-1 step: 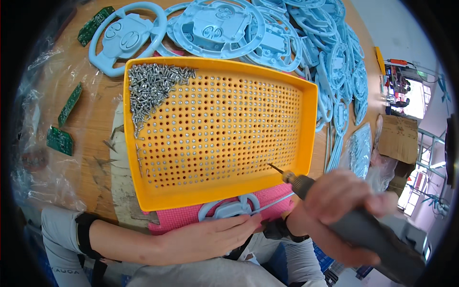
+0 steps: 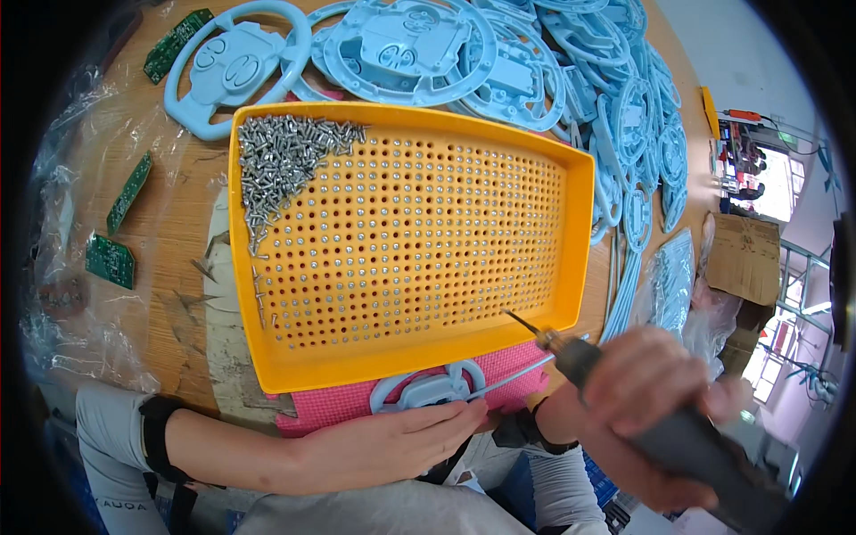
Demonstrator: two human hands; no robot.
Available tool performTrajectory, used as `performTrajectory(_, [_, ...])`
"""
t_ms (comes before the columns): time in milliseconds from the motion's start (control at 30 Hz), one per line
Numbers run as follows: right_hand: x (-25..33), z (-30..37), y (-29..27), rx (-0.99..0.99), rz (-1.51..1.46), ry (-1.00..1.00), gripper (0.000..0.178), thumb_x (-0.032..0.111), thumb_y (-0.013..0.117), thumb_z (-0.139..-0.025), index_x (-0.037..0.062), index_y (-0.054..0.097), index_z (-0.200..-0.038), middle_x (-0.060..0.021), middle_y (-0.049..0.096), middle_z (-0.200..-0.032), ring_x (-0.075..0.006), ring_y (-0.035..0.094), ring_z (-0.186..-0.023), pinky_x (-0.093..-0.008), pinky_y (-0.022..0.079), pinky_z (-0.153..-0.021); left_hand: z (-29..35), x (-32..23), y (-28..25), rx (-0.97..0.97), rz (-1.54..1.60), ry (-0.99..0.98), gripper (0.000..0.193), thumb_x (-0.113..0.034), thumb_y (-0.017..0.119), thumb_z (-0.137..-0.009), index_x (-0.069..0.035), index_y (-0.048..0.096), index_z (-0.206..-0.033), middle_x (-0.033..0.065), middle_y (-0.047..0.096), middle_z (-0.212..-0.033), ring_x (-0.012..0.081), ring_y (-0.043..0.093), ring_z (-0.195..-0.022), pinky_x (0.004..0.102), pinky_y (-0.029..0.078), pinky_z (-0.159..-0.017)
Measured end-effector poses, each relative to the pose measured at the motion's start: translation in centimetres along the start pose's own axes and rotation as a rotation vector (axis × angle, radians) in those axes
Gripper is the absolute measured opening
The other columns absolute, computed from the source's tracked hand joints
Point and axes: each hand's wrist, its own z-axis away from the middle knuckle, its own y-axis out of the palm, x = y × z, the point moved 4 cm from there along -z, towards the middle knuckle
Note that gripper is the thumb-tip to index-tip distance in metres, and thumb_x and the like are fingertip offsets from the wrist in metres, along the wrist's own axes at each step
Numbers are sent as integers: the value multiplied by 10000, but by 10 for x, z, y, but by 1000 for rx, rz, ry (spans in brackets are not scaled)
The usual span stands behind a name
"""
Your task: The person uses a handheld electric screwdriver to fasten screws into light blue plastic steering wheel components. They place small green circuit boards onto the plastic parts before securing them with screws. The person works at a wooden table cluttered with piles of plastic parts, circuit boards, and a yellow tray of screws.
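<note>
Green circuit boards point(image 2: 130, 190) lie on clear plastic wrap at the left edge of the wooden table point(image 2: 183, 214). Right of them sits a large yellow tray point(image 2: 267, 361), its floor a grid of small holes, most with a screw standing in them; a loose heap of silver screws point(image 2: 278, 160) fills its far left corner. Behind it lie many pale blue toy steering wheels point(image 2: 234, 67), stacked toward the far right. Just in front of the tray, a small blue plastic part point(image 2: 426, 389) rests on a pink mat point(image 2: 334, 407). The left hand point(image 2: 392, 441) lies flat, its grip released, fingertips touching that part. To the right, the right hand point(image 2: 651, 392) has its grip clenched around a grey electric screwdriver point(image 2: 624, 392), whose tip hovers over the tray's near right corner.
</note>
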Motion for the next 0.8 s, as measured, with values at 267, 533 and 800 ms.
performTrajectory(267, [34, 19, 13, 225, -271, 231, 474, 442, 572, -899, 18, 416, -1045, -100, 558, -632, -214, 547, -466, -320, 492, -450, 2, 0, 2, 37, 82, 45, 494, -248, 389, -893, 0, 466, -1313, 116, 435, -1388, 264, 355, -1320, 397, 210, -1144])
performTrajectory(533, [25, 27, 3, 371, -193, 228, 347, 198, 622, -839, -1, 409, -1028, -98, 625, -704, -180, 626, -553, -270, 524, -501, 2, -1, 2, 22, 111, 39, 485, -254, 387, -900, 5, 486, -1299, 121, 434, -1394, 271, 348, -1328, 412, 195, -1149])
performTrajectory(800, [27, 30, 23, 216, -181, 186, 499, 449, 603, -877, 1, 422, -1003, -111, 554, -614, -216, 544, -458, -325, 488, -434, 1, -1, 3, 25, 164, 39, 464, -244, 408, -886, -1, 506, -1269, 103, 473, -1348, 250, 375, -1299, 400, 207, -1147])
